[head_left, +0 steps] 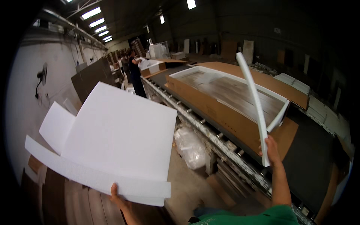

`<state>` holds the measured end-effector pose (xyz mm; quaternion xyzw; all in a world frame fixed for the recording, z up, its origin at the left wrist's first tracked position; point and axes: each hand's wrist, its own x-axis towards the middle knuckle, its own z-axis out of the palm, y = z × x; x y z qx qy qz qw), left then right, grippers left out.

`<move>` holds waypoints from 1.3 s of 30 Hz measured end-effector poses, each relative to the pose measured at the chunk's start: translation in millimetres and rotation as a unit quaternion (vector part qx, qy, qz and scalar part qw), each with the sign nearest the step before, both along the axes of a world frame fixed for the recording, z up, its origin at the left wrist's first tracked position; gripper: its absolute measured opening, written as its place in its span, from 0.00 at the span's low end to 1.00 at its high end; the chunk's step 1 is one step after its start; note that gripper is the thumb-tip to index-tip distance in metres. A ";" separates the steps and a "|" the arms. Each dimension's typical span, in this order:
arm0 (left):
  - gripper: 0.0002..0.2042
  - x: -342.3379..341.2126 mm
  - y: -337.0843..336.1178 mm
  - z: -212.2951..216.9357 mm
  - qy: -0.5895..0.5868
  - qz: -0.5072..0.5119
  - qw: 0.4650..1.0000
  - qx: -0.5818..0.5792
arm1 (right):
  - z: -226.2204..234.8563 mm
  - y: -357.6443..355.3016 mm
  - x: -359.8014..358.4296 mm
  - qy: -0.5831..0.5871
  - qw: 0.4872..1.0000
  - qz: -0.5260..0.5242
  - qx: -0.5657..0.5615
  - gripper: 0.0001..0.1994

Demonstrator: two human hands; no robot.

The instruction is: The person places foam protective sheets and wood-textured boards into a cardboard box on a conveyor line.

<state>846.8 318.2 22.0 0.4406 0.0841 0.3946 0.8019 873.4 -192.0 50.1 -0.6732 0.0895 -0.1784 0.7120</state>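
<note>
A: How do we find the hands?
B: We find the left hand (pixel 119 198) gripping white foam from below, its thumb over a lower strip (pixel 86 174), its other fingers mostly hidden. Behind that strip rise a large sheet (pixel 123 131) and a smaller sheet (pixel 56 122). The right hand (pixel 273 150) is closed around the lower end of a long strip (pixel 252 88), which leans upright before the near carton (pixel 225 116).
A: Why so?
B: We judge that the low grip gathers loose pieces together, and the end grip leaves the strip's length free. The conveyor (pixel 309 165) presumably supports the carton at working height.
A: Our count?
B: One strip at right; at least three pieces at left, further layers we cannot tell; two cartons, one co-worker (pixel 135 73) beside the far carton (pixel 155 68).
</note>
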 end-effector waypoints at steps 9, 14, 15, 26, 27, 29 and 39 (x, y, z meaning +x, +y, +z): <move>0.26 197.0 39.6 52.3 0.035 -0.063 0.997 -0.001 | 52.7 24.2 215.9 -0.058 0.996 -0.072 -0.014 0.17; 0.26 346.0 67.4 76.6 -0.021 -0.181 0.983 -0.019 | 73.6 26.2 332.9 0.049 0.990 -0.080 -0.103 0.16; 0.26 385.2 65.3 78.9 -0.017 -0.189 0.982 -0.022 | 65.5 29.0 358.7 0.088 0.991 -0.064 -0.085 0.16; 0.23 764.1 35.5 94.8 0.019 -0.376 0.926 0.020 | -22.9 50.2 655.7 0.261 0.904 -0.279 -0.191 0.19; 0.22 786.8 36.0 93.2 0.034 -0.375 0.926 0.019 | -13.8 66.9 671.2 0.309 0.891 -0.271 -0.194 0.19; 0.23 822.9 20.3 93.7 0.042 -0.380 0.924 0.009 | 3.1 72.6 685.4 0.372 0.865 -0.262 -0.209 0.17; 0.23 854.1 -4.5 89.0 0.033 -0.408 0.912 -0.038 | -3.2 84.4 680.5 0.481 0.816 -0.217 -0.234 0.13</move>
